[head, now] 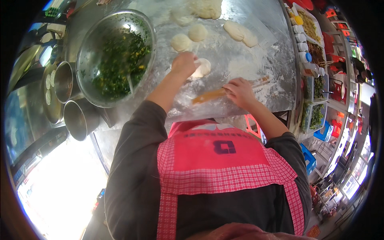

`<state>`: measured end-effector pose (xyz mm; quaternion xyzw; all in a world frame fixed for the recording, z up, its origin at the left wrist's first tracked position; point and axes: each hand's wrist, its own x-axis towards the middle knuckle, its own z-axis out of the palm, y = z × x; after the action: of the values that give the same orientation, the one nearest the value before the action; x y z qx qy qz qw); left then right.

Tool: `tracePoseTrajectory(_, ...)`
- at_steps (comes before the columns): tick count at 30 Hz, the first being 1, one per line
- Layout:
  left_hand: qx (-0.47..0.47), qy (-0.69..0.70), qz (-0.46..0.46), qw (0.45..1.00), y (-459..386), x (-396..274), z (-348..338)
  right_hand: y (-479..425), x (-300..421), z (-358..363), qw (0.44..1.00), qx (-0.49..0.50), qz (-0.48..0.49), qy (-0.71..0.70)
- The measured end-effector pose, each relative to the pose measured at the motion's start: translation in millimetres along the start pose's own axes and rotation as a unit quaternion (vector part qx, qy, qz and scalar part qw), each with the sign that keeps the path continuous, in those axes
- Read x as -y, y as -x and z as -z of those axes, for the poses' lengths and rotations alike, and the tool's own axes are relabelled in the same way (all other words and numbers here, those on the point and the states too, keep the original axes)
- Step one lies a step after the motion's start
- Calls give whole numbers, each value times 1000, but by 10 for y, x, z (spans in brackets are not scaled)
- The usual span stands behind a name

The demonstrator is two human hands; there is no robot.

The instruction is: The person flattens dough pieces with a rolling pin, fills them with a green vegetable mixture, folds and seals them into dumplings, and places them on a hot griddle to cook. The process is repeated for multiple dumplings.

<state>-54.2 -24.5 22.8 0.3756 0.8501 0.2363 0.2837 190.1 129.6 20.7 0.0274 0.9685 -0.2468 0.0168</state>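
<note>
My left hand (183, 63) is at the left edge of a round piece of dough (203, 68); its fingers are bent and blurred, and whether they grip the dough cannot be made out. My right hand (239, 90) is closed around a wooden rolling pin (210, 96), which lies slanted near the front edge of the floured metal table (258, 102). Beyond my left hand sit two dough rounds (181, 42) side by side. Longer dough pieces (240, 33) lie farther right, and a large dough mass (207, 8) is at the far side.
A big steel bowl (153, 45) of chopped greens, with a utensil handle, stands at the left. Metal pots (79, 120) and a round pan with pale flat pieces are farther left. Along the right edge stand capped bottles (304, 57) and food trays (318, 117).
</note>
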Motion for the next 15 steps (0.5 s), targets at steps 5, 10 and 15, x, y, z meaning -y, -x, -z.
tracePoseTrajectory(5,-2,258,35,966,214,154,-496,110,86,-36,992,-28,-47,116)
tracePoseTrajectory(10,70,117,-75,988,131,-242,-418,-749,-177,-53,971,-44,-84,218)
tracePoseTrajectory(15,72,206,44,975,108,-66,-370,-452,-75,-148,979,-18,-78,187)
